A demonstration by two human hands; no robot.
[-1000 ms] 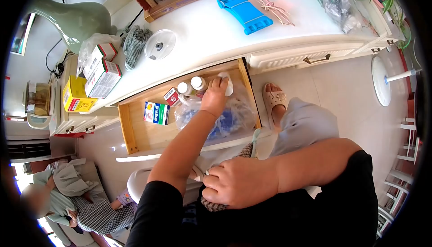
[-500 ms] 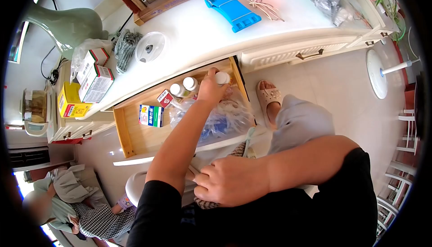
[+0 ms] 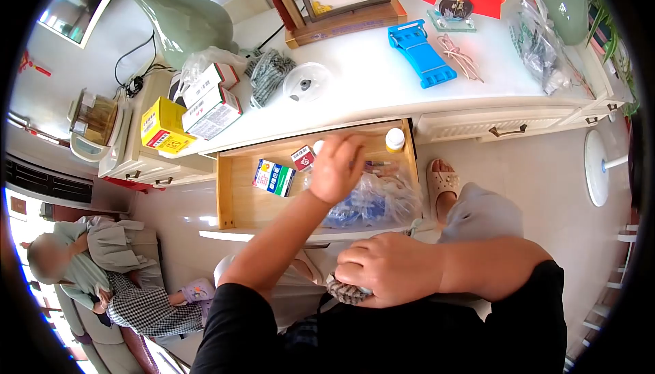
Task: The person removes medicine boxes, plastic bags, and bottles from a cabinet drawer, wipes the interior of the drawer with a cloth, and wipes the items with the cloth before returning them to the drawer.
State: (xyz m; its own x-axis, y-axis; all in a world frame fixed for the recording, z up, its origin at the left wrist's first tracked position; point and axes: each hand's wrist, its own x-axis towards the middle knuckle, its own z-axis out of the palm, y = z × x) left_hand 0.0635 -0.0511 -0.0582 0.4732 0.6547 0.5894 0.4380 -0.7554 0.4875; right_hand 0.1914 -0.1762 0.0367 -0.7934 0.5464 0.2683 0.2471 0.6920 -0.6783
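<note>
My left hand (image 3: pixel 337 169) hovers over the open drawer (image 3: pixel 235 203), fingers apart and bent downward. Beneath and beside it stand white-capped bottles; one white cap (image 3: pixel 318 146) shows at its left edge, and anything under the palm is hidden. To the right, a white bottle with a yellowish label (image 3: pixel 394 140) stands alone in the drawer's far corner. My right hand (image 3: pixel 389 268) rests near my lap, closed around a brown-and-beige striped knitted item (image 3: pixel 346 291), mostly covered by the fingers.
The drawer also holds a blue-green medicine box (image 3: pixel 273 177), a small red-and-white box (image 3: pixel 303 158) and clear plastic bags (image 3: pixel 375 200). On the cabinet top are a blue plastic stand (image 3: pixel 423 53), a clear round lid (image 3: pixel 307 82) and stacked cartons (image 3: pixel 211 111). Another person (image 3: pixel 89 265) sits at left.
My left hand has left the bottle at the drawer's right corner and moved left over the other bottles. The view has shifted, bringing the small flags into sight. My right hand still grips the knitted item.
</note>
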